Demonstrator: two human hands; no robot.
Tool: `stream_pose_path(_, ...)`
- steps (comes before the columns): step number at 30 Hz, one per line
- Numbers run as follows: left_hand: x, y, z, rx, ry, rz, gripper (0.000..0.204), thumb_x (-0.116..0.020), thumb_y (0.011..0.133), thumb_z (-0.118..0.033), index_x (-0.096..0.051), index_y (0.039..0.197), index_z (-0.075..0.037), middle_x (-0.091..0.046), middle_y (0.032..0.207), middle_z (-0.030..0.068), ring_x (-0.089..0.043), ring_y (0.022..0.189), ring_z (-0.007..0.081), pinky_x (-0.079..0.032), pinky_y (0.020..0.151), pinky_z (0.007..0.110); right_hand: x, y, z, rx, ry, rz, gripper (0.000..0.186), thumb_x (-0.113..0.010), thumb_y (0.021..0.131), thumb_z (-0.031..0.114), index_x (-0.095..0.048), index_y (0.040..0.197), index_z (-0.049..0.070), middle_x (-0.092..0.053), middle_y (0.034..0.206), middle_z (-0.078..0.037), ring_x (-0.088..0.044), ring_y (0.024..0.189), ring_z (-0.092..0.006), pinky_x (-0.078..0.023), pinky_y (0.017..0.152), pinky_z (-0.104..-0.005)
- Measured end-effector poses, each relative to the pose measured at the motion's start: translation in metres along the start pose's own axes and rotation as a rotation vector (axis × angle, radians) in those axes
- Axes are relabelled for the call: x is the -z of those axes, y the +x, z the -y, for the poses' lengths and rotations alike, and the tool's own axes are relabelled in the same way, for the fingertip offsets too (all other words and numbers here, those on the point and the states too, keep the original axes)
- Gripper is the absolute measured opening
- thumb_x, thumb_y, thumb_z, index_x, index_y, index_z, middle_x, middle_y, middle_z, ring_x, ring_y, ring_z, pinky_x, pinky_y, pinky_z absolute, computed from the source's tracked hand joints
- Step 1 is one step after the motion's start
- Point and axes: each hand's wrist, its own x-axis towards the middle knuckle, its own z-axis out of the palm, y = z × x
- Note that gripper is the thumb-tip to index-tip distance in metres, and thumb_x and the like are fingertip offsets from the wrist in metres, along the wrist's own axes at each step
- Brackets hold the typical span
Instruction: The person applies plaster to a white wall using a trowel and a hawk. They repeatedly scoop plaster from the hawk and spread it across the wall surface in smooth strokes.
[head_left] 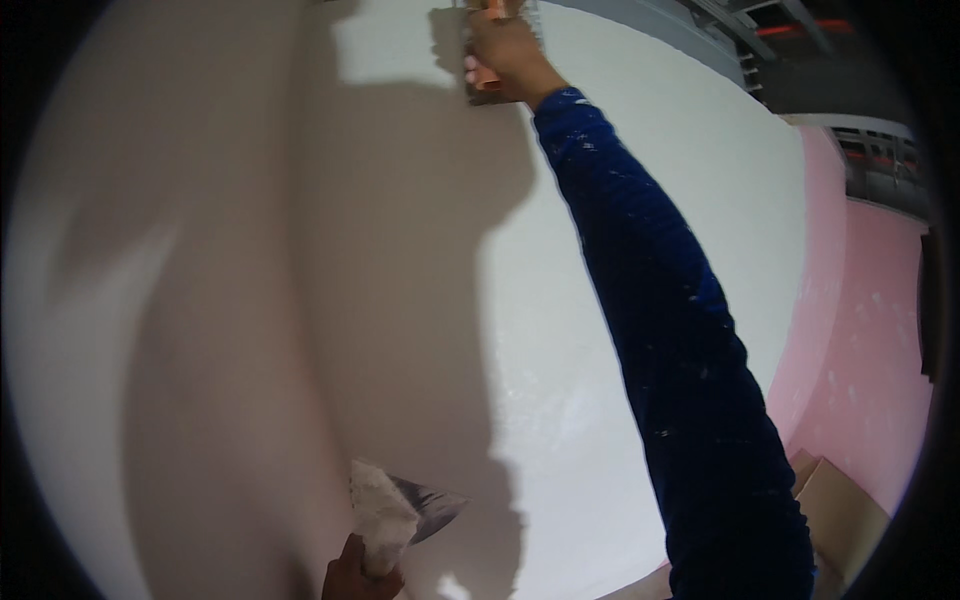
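One right arm (660,310), I see, reaches far, right hand (512,48) curled around a trowel (487,82); near, my left hand (350,574) pinches a scraper (386,505).

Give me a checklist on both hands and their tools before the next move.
1. Right hand gripping the orange-handled trowel: ok.
2. Trowel wholly in view: not ok, the picture's upper edge cuts it off.
3. Trowel flat against the white wall: cannot tell.
4. Left hand gripping the scraper: ok.
5. Pale material on the scraper: ok, it covers part of the blade.
6. Cardboard box apart from both hands: ok.
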Motion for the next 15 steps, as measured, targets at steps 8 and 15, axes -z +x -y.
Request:
stream_pose_path(8,-0.012,-0.004,0.003,-0.072,-0.028,-0.141,0.046,-0.058,0.101,-0.030,-0.051,0.138,-0.003,-0.062,0.128,0.0208,-0.061,0.118,0.0360,-0.050,0.101,0.043,0.019,-0.001,-0.020,-0.678,0.546,-0.091,0.026,-0.058,0.100,0.029,-0.059,0.110,0.005,-0.065,0.074,-0.010,-0.067,0.060,-0.0201,-0.060,0.055,-0.0372)
stream_pose_path(15,-0.007,-0.007,0.005,0.007,0.102,-0.106,0.062,-0.064,0.098,-0.036,-0.045,0.143,0.002,-0.065,0.114,0.0222,-0.065,0.100,0.0336,-0.051,0.084,0.041,0.088,-0.013,-0.183,-0.005,-1.140,0.470,0.049,-0.074,0.079,0.039,-0.070,0.112,0.003,-0.070,0.112,-0.017,-0.059,0.119,-0.0315,-0.034,0.109,-0.0523)
